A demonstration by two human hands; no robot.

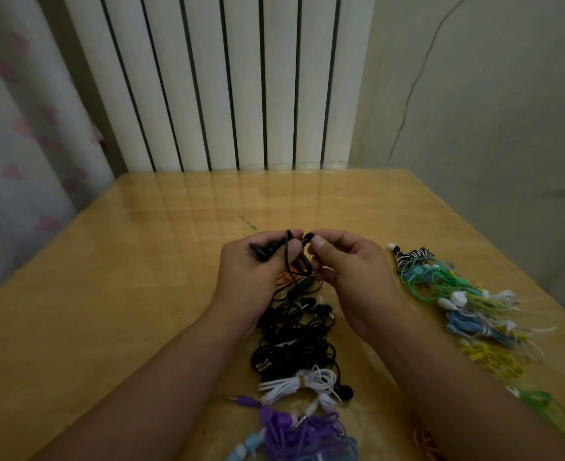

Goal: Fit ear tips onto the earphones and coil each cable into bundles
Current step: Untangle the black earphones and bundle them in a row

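Observation:
Above the middle of the wooden table [108, 294], both hands work on one pair of black earphones [289, 257]. My left hand [251, 274] grips one earbud and a loop of the black cable. My right hand [347, 264] pinches the other earbud's tip [307, 238] between thumb and fingers. The rest of the cable hangs down between the hands onto a heap of black earphones [294, 341].
Between my forearms lie a white coiled bundle [302, 384] and purple and light blue earphones [304, 437]. Coiled bundles in green, blue, white and yellow [467, 304] run down the right side. A radiator [224, 78] stands behind the table's far edge.

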